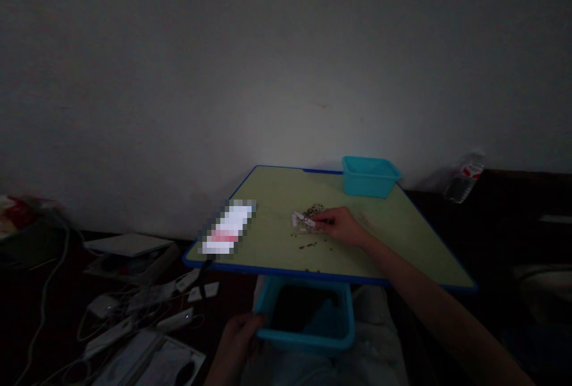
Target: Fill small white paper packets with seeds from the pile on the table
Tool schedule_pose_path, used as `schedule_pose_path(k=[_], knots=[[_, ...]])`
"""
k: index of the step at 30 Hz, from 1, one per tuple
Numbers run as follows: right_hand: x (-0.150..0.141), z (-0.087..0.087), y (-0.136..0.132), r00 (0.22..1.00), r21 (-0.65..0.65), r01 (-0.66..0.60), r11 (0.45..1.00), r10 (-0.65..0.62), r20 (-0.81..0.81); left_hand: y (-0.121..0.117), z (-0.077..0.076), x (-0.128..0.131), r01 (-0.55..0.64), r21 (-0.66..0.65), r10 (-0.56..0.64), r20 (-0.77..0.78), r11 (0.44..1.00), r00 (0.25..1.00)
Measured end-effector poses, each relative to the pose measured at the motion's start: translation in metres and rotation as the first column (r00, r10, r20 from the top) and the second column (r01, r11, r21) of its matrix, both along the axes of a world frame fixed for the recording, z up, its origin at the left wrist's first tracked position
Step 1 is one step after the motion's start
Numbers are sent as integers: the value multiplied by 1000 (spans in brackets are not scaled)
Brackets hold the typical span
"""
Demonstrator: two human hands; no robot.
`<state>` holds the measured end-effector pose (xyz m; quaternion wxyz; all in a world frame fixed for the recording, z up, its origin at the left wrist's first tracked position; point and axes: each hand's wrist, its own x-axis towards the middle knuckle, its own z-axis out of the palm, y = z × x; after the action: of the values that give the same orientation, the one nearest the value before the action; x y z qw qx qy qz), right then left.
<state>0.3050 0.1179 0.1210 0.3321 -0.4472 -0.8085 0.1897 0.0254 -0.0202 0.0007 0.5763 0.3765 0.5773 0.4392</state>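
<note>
My right hand (342,225) is over the middle of the table, its fingers pinched on a small white piece (304,220) that looks like folded paper; the dim light leaves its exact kind unclear. Small dark bits (315,209) lie beside and behind it, and a few more are scattered toward the table's near edge. My left hand (241,333) grips the left rim of a turquoise plastic bin (308,338), with the fingers partly hidden. That bin sits over my lap, just below the near edge of the table, with dark contents inside.
The yellow-green table (272,195) has a blue edge. A second turquoise bin (370,180) stands at its far right corner, and a lit phone (227,228) lies at the left. Cables and power strips (109,335) clutter the floor at left. A plastic bottle (465,179) leans by the wall.
</note>
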Motion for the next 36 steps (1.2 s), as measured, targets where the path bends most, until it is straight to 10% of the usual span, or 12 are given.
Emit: schedule_pose_path(k=[11, 24, 36], knots=[[3, -3, 1, 998, -48, -60, 997, 58, -27, -7, 22, 2, 17, 18, -17, 5, 1000, 1000], [8, 7, -5, 999, -22, -39, 999, 39, 13, -1, 5, -4, 9, 2, -9, -55, 1000, 998], [61, -7, -51, 969, 79, 227, 971, -233, 78, -2, 13, 3, 16, -13, -16, -15, 1000, 1000]])
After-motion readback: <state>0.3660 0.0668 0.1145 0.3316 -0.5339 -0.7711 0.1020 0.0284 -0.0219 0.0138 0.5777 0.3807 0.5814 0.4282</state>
